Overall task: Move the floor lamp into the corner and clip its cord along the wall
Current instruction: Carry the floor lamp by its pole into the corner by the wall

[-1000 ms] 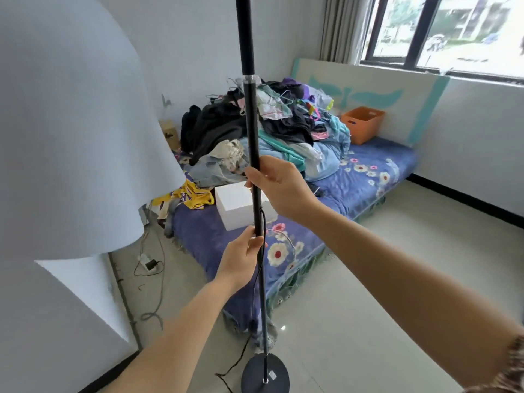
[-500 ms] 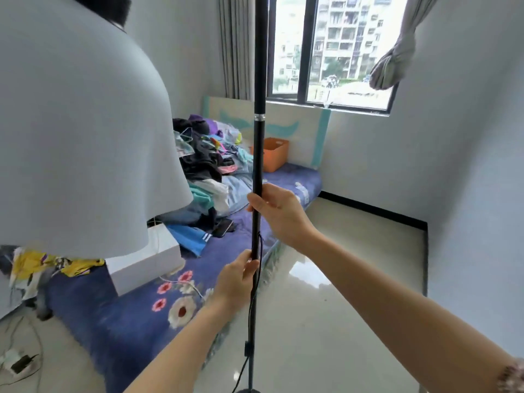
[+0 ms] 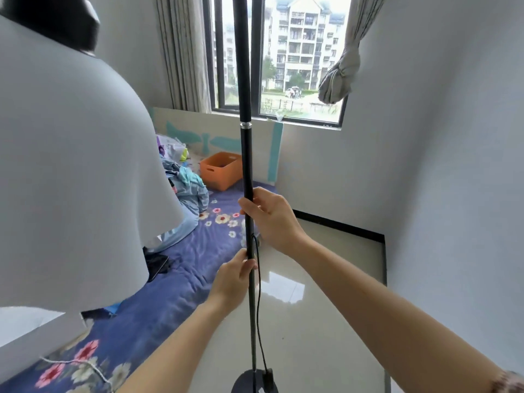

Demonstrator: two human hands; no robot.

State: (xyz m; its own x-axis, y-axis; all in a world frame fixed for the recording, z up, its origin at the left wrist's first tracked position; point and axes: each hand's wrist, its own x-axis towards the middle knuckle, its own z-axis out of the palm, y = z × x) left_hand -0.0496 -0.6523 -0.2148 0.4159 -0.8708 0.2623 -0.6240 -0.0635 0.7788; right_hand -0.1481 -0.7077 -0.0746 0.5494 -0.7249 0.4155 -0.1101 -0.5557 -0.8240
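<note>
Beside the bed (image 3: 181,279), both hands, right hand (image 3: 272,219) above left hand (image 3: 234,279), grip the upright lamp pole (image 3: 246,154); its cord (image 3: 258,307) hangs alongside.

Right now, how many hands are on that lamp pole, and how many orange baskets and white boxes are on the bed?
Hands on the lamp pole: 2, the left hand below the right hand
Orange basket: 1
White box: 1
Total: 4
</note>
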